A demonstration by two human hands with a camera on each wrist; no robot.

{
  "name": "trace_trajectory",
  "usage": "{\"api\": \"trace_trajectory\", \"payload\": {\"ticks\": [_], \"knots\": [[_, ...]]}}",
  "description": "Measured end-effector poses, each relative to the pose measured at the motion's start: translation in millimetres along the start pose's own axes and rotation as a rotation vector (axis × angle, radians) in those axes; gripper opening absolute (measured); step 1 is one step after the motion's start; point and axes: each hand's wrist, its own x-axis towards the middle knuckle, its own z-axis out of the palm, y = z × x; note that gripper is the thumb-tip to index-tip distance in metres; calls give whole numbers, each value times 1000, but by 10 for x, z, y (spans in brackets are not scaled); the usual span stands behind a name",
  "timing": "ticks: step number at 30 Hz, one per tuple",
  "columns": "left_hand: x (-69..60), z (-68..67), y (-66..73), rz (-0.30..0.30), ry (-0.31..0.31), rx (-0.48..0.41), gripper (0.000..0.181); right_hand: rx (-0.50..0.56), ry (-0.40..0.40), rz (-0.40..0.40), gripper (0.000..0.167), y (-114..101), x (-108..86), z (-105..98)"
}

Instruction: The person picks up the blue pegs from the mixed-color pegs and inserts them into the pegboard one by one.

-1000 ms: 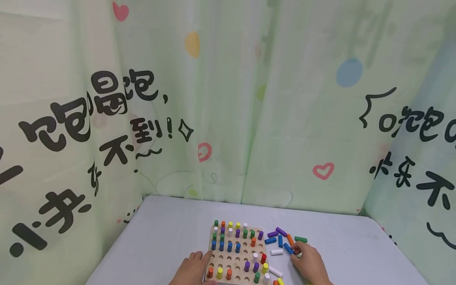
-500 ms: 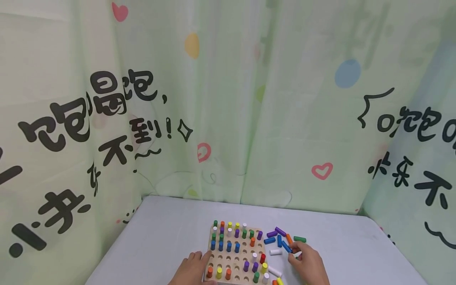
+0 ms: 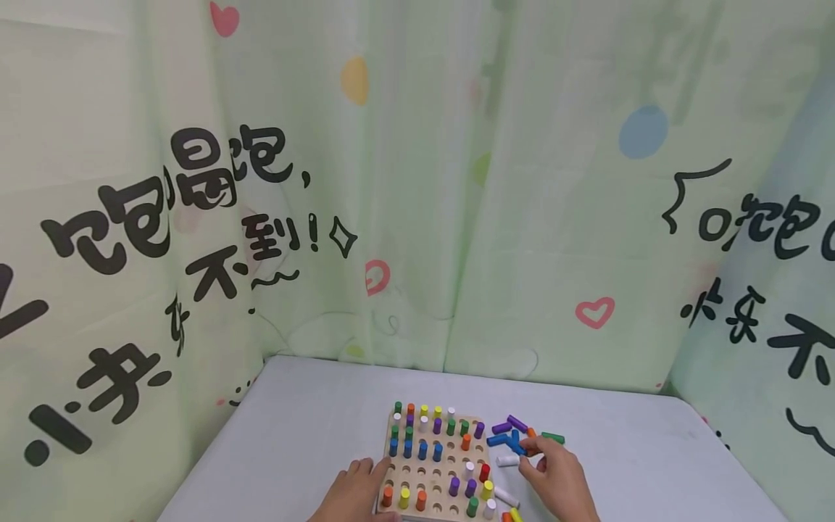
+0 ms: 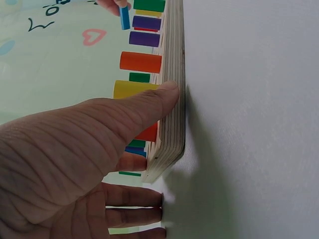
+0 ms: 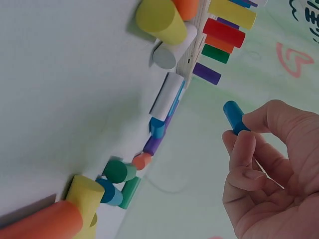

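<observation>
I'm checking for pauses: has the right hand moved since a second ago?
Yes: in the head view, the right hand has moved left, closer to the board.

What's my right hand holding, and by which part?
Your right hand pinches a blue peg near one end, leaving the other end sticking out.

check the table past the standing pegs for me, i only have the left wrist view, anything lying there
Observer: Yes, the head view shows loose pegs lying on the table to the right of the board.
operator: ok and is the right hand over the board or off it
Observer: Off it: the head view puts the right hand beside the board, by those loose pegs, pinching a blue peg.
operator: any full row of one colour in the board
Observer: Not a full row, but four blue pegs stand side by side in one.
</observation>
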Motion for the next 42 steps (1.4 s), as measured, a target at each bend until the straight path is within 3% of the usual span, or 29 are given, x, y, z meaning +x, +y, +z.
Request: {"api": "trace_trajectory", "payload": {"ticks": [18,27,42], "knots": [[-19,-20,8,-2,0,-2,77,44,-22,-50,17,-187,-66,125],[-9,-9,12,3,1,16,78,45,-28,-120,15,-275,-62,194],[17,8,-5,-19,-10,18,79,57,-64,-138,14,-388,-31,301]]}}
